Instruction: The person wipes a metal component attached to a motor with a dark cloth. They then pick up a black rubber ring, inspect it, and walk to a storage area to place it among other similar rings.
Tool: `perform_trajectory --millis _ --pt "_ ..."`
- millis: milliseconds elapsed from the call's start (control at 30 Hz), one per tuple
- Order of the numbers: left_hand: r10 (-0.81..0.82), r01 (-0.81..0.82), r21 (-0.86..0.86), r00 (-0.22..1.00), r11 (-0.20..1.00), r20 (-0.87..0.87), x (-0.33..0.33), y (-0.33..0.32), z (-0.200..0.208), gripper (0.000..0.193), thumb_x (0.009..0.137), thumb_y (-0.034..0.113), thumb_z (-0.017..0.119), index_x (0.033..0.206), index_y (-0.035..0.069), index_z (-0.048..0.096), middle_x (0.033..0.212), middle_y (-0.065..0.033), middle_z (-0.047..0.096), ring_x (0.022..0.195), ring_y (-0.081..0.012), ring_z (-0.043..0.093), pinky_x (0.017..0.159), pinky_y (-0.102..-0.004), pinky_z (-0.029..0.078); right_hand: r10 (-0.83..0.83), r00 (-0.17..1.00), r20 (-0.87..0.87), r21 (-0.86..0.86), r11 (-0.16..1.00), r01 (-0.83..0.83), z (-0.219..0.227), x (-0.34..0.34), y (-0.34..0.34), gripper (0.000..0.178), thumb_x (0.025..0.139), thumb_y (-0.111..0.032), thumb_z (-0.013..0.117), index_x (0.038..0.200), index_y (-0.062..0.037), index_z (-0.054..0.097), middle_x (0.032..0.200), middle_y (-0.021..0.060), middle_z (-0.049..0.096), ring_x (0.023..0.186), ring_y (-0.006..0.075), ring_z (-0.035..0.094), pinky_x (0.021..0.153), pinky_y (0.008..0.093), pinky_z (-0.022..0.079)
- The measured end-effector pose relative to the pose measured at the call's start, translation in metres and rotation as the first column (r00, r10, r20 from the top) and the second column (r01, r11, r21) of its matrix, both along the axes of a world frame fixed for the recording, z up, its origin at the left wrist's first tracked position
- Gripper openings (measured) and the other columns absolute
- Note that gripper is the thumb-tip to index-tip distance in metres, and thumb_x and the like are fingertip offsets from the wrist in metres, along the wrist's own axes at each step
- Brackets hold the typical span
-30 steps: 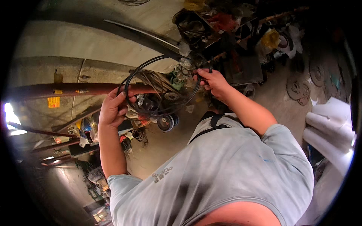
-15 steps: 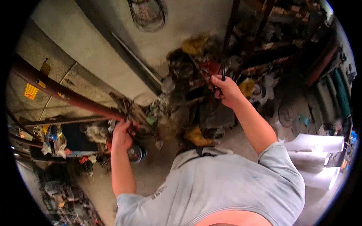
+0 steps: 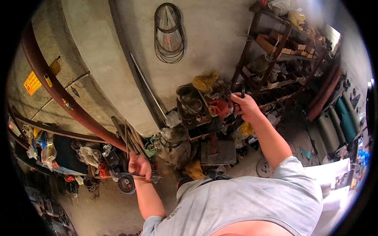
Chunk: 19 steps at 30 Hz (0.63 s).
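Note:
My right hand (image 3: pixel 245 107) is raised in front of the shelf rack, closed around a black looped handle (image 3: pixel 242 92) that looks like one of a pair of scissors; the blades cannot be made out. Just left of it is a crumpled red plastic bag (image 3: pixel 221 107). Lower and to the left, my left hand (image 3: pixel 141 166) is curled beside the lower end of a brown curved pipe (image 3: pixel 94 131) and a bundle of sticks (image 3: pixel 136 137). Its fingers are partly hidden, and what they hold does not show. A dark wheel-shaped thing (image 3: pixel 126 184) is seen beside my left wrist.
Coiled cable (image 3: pixel 169 35) hangs on the back wall. The rack (image 3: pixel 275 51) holds boxes and parts. A grey box (image 3: pixel 217 153) stands on the cluttered floor. Rolls of sheet (image 3: pixel 348 114) lean at the right, with white rolls (image 3: pixel 330 173) nearer. A bench (image 3: pixel 75 169) with bags stands left.
The view has tilted up, so the wall and rack show more fully. Within the picture my left hand sits lower and slightly right; my right hand keeps the black handle.

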<state>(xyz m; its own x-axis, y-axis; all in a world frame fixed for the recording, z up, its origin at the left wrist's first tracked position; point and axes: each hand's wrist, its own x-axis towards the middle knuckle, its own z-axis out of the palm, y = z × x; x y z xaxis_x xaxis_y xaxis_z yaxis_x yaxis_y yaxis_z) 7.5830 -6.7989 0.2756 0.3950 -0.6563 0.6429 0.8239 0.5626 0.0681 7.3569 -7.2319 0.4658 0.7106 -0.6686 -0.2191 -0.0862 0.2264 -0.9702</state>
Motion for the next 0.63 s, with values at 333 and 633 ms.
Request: perform_trajectory --millis 333,633 --pt "-0.142 -0.919 0.094 0.042 0.384 0.989 -0.022 -0.094 0.146 0.038 0.098 0.004 0.061 0.136 0.000 0.059 0.118 -0.0130 0.069 0.093 -0.0197 0.070 0.077 -0.0316 0.056 0.298 0.954 -0.014 -0.075 0.952 -0.298 -0.019 0.073 0.102 0.038 0.091 -0.029 0.080 0.113 -0.0003 0.068 0.092 0.0042 0.069 0.072 0.0107 0.056 0.061 0.0310 0.045" --pt "0.149 -0.450 0.633 0.870 0.630 0.470 0.019 -0.145 0.122 0.069 0.092 0.022 0.069 0.154 0.007 0.044 0.141 -0.0141 0.057 0.132 -0.0322 0.055 0.114 -0.0480 0.042 0.391 0.916 -0.094 -0.172 0.900 -0.402 -0.019 0.137 0.130 0.031 0.091 -0.028 0.081 0.106 -0.0018 0.074 0.081 0.0041 0.067 0.067 0.0108 0.055 0.061 0.0312 0.046"
